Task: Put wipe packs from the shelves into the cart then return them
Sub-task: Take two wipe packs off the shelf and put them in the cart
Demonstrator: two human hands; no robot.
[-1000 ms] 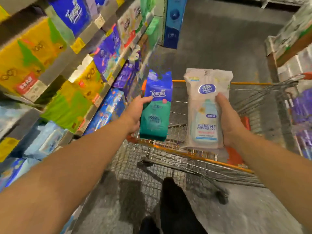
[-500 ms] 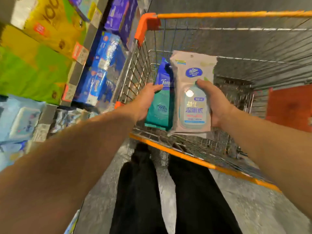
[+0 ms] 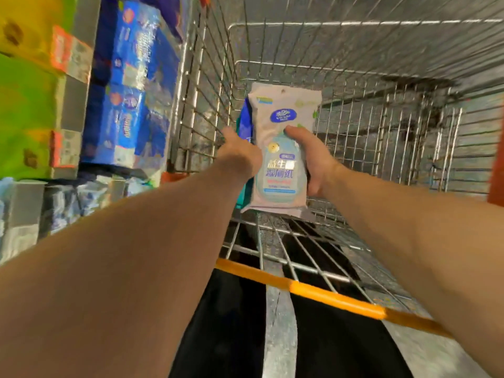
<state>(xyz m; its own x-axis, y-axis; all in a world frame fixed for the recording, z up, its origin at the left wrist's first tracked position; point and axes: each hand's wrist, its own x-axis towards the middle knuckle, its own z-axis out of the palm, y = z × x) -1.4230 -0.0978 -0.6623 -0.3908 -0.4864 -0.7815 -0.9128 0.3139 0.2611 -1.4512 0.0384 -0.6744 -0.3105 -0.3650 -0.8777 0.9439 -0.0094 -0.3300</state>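
Your right hand (image 3: 313,159) pinches the white Vinda wipe pack (image 3: 281,148) along its right edge, thumb across the printed front and fingers behind. Your left hand (image 3: 240,154) reaches to the blue-and-teal wipe pack (image 3: 244,118), which sits directly behind the white one; only a narrow strip of it shows, so the left grip cannot be told, though the pack appears to be held there. Both packs hang inside the wire cart (image 3: 381,126), close to its left wall and above its floor, with the orange handle (image 3: 313,291) nearest you.

Hazards from this position:

- A release from this height probably lets the soft packs tumble. A pack may land on edge against the left wall or wedge in the mesh.
- The white pack is held by one edge only. It can pivot on the thumb and slip out before you intend.
- The two packs overlap. Releasing one may drag the other with it.
- Your left knuckles are near the left wall wires. A sideways move may catch them.
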